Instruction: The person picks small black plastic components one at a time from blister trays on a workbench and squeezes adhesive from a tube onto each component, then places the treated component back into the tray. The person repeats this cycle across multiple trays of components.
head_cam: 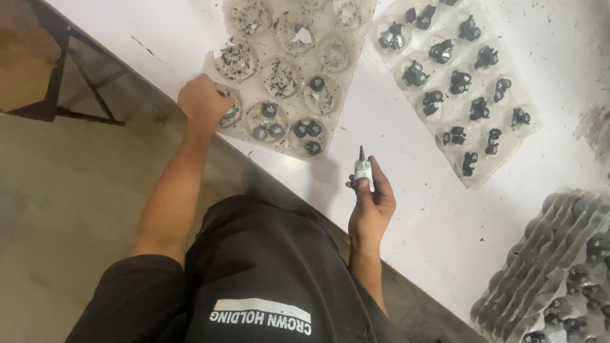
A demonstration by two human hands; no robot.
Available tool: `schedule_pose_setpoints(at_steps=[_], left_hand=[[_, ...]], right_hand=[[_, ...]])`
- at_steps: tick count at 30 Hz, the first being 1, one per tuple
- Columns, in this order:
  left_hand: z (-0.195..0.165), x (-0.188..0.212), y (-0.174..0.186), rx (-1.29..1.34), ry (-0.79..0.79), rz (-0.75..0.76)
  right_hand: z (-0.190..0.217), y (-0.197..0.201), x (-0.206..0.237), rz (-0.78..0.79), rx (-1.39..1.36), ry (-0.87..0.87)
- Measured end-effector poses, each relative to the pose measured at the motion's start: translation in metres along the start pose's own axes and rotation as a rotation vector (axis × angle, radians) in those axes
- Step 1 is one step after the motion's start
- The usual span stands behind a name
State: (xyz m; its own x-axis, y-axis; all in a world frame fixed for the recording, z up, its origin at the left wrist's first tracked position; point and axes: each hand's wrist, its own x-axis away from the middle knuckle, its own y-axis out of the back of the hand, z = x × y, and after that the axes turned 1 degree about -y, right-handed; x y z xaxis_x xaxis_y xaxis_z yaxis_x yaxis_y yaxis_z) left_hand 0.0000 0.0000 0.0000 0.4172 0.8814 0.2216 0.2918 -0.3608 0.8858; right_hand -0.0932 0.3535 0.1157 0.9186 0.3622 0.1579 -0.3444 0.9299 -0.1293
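Nearest to the camera, the right hand (370, 206) was closed around a small white glue bottle (363, 170) with a dark pointed nozzle, held upright over the white table (406, 121). Further on, the left hand (202, 98) was clenched on the near corner of a clear blister tray (289, 76), whose round pockets held a few small black parts (270, 110) and dark crumbs. To the right, well apart, lay a second clear tray (459, 82) full of black parts. A stack of trays (553, 267) stood at the right edge.
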Motion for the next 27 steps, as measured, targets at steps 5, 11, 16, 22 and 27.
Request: schedule_pose_setpoints(at_steps=[5,11,16,22,27], left_hand=[[0.009,0.028,0.017,0.547,-0.268,-0.182],[-0.027,0.070,0.066,1.307,-0.389,0.236],[-0.074,0.134,0.106,1.489,-0.695,0.195],[-0.098,0.173,0.155,1.465,-0.586,0.497],[-0.106,0.191,0.167,1.399,-0.597,0.472]], right_hand=[[0.000,0.000,0.008,-0.112,-0.152,0.021],[0.021,-0.009,0.017,-0.084,-0.267,0.115],[0.048,-0.032,0.040,-0.029,-0.224,0.339],[0.082,-0.048,0.061,-0.063,0.067,0.710],[0.097,-0.052,0.068,-0.102,0.223,0.826]])
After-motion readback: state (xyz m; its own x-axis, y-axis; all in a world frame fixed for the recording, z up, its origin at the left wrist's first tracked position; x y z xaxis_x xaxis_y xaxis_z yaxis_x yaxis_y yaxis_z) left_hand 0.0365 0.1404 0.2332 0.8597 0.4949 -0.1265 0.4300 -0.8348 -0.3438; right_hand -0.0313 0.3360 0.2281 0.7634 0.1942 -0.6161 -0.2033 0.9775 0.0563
